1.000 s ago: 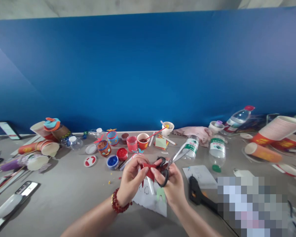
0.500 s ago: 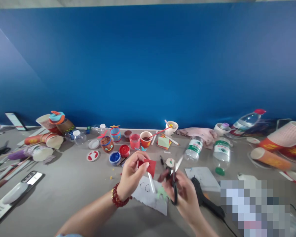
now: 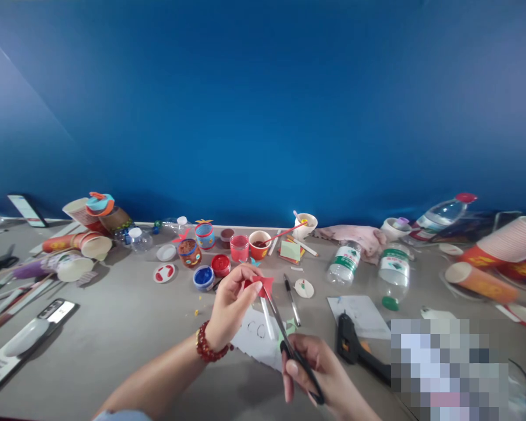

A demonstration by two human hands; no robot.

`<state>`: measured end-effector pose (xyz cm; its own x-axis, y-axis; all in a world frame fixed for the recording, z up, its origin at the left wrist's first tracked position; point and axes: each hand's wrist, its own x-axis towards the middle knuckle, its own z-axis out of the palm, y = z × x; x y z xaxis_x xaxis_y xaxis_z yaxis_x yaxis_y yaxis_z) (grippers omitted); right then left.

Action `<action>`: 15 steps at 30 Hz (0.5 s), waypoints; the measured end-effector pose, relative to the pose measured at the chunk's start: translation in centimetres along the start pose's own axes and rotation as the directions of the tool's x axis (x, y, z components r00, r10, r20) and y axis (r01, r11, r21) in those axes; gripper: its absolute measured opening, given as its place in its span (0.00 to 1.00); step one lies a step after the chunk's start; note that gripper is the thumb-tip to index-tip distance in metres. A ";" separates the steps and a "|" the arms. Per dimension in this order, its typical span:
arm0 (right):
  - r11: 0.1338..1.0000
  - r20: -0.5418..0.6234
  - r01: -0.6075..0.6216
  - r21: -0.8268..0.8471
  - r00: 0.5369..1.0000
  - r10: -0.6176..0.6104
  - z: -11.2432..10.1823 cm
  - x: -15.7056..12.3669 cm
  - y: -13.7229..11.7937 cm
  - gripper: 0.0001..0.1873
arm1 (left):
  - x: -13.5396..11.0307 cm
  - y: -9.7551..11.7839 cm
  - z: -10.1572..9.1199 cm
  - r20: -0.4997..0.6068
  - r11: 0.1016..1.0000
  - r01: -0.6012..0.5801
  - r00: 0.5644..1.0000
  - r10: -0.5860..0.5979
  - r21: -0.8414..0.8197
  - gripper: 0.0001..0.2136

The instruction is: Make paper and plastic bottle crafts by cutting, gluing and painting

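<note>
My left hand, with a red bead bracelet at the wrist, pinches a small piece of red paper between thumb and fingers. My right hand is wrapped round the handles of black-handled scissors. The blades point up and to the left, and their tips are at the red paper; whether they are cutting I cannot tell. Below the hands lies a white sheet with round pen marks, a white stick and a green paper scrap. A black pen rests just right of the scissors.
Paint pots, blue and red, stand beyond my left hand. A paper cup holds a red stick. Bottles stand at the right, near a black glue gun. A phone lies left.
The scissors have swung from pointing up right to pointing up left, with their tips now at the red paper. My right hand has turned and lowered slightly. My left hand is nearly still.
</note>
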<state>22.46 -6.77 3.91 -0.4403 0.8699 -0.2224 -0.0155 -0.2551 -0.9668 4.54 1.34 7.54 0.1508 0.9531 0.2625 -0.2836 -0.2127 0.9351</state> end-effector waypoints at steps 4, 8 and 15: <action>1.000 -0.009 0.018 0.016 1.000 -0.018 0.0 0.2 -0.1 0.28 | 0.1 0.1 0.0 0.004 0.999 0.017 1.000 -0.017 -0.046 0.05; 0.999 0.005 0.021 0.047 1.000 -0.021 0.1 0.2 -0.4 0.26 | 0.1 0.0 -0.1 0.002 0.998 0.031 1.000 -0.031 -0.058 0.05; 0.997 0.005 0.014 0.070 1.000 -0.014 0.3 0.1 -1.1 0.28 | 0.1 0.0 -0.1 0.005 0.997 0.035 0.999 -0.035 -0.070 0.04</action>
<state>22.19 -6.56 4.97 -0.4447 0.8711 -0.2083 -0.0839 -0.2720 -0.9586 4.48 1.49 7.53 0.1651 0.9589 0.2307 -0.3436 -0.1633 0.9248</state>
